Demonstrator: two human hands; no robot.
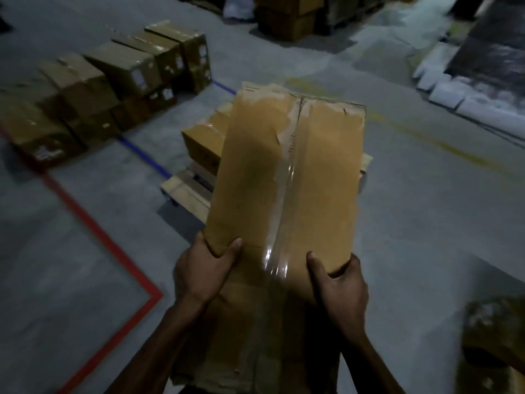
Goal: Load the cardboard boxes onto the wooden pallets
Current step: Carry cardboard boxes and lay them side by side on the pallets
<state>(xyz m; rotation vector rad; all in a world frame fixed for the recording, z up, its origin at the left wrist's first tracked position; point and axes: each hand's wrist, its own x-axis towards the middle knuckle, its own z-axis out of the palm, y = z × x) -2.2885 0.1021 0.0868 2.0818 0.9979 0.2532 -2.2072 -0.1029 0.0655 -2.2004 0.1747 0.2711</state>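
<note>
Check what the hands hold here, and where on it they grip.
Both hold one taped cardboard box. The left hand grips its near left corner and the right hand its near right corner, thumbs on top.

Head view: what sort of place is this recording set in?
Most likely a warehouse or storage floor. A long cardboard box is carried toward a wooden pallet that already bears boxes, a row of taped cartons stands at left, and red and blue floor lines mark zones on the concrete.
</note>
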